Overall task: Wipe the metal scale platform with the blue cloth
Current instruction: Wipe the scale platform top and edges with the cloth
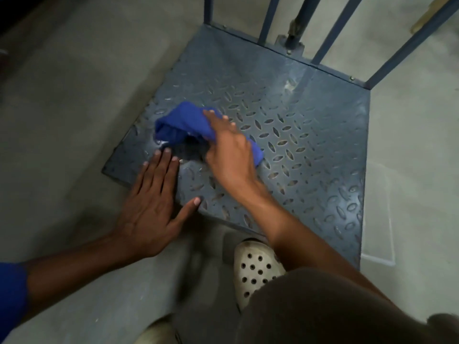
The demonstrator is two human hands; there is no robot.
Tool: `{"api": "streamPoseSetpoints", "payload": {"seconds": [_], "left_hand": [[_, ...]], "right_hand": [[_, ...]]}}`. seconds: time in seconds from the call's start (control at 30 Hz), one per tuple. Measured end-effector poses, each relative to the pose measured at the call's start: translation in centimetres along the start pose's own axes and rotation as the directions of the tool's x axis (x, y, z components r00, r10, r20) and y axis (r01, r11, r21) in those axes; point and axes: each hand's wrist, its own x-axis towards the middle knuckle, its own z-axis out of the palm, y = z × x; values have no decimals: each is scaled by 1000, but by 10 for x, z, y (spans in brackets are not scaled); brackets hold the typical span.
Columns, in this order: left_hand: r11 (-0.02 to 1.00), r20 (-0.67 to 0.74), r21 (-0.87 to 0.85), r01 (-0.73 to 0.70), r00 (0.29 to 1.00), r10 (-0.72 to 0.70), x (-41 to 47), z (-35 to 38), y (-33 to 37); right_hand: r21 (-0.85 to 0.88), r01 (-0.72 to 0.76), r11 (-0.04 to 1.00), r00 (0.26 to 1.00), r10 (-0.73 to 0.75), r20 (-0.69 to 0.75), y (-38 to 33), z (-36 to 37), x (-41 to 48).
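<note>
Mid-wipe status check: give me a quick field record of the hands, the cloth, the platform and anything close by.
platform: metal scale platform, diamond tread, on the concrete floor; blue upright rails at its far edge
cloth: blue cloth, bunched, on the platform's near-left part
right hand: grips the cloth and presses it to the plate
left hand: flat, fingers spread, over the near-left edge
mark: pale scuff toward the far edge
nearby: white perforated clog at the near edge
</note>
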Motion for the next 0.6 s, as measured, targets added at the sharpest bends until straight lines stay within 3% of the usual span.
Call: {"api": "streamPoseSetpoints", "payload": {"seconds": [0.1, 0.2, 0.33, 0.47, 0.53, 0.6], "left_hand": [[999, 40, -10, 50, 998, -50, -14, -4, -17], [998, 27, 0, 60, 998, -60, -20, -7, -30], [999, 13, 16, 48, 999, -49, -20, -6, -32], [999, 2, 17, 43, 999, -43, -21, -6, -35], [999, 13, 12, 40, 999, -40, -23, -9, -41], [999, 3, 41, 11, 1000, -11, -26, -11, -49]], "right_hand": [[-129, -168, 977, 981, 152, -120, 39, -26, -21], [-168, -324, 931, 945, 311, -97, 48, -18, -31], [-144, -120, 982, 991, 109, -82, -10, 36, -3], [-29, 112, 993, 978, -105, 183, -70, 57, 34], [-28, 123, 992, 983, -118, 144, -65, 50, 34], [-117, 26, 993, 1000, -25, 14, -34, 42, 19]]}}
